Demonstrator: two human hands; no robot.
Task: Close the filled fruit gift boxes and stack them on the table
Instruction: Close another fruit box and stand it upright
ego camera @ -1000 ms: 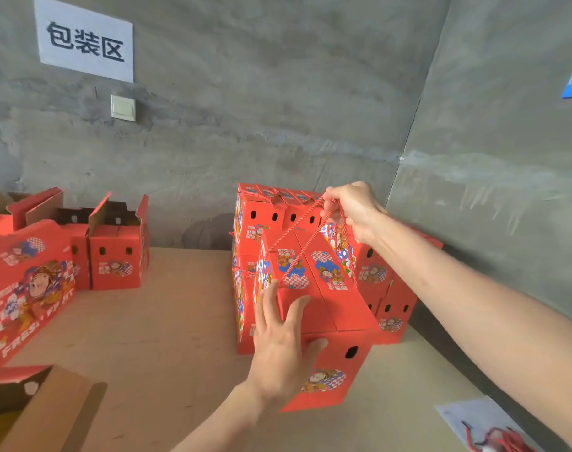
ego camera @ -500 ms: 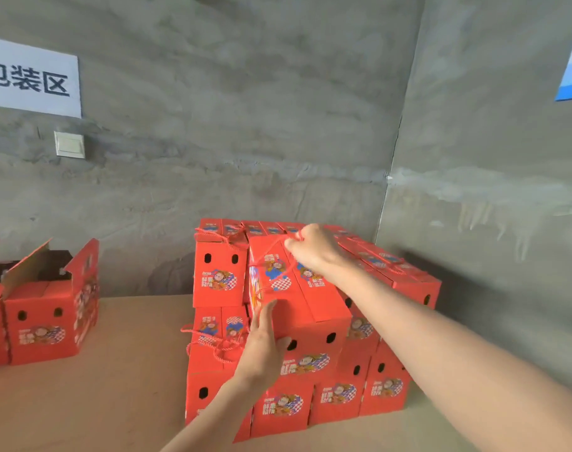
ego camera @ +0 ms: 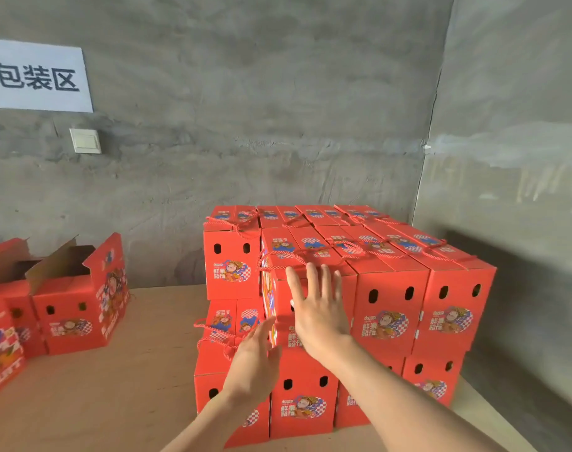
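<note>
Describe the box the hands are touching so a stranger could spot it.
On the table, a stack of closed red boxes stands by the wall corner. In its top layer, take the front row's left-end box. It alone has the right hand flat on its front and the left hand at its lower left edge.

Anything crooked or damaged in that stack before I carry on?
Nothing stands out. The top box under the right hand sits about flush with its neighbours in the stack, and no crushed corners show. The left hand is by its lower left edge. The open boxes on the left are not yet closed.
</note>
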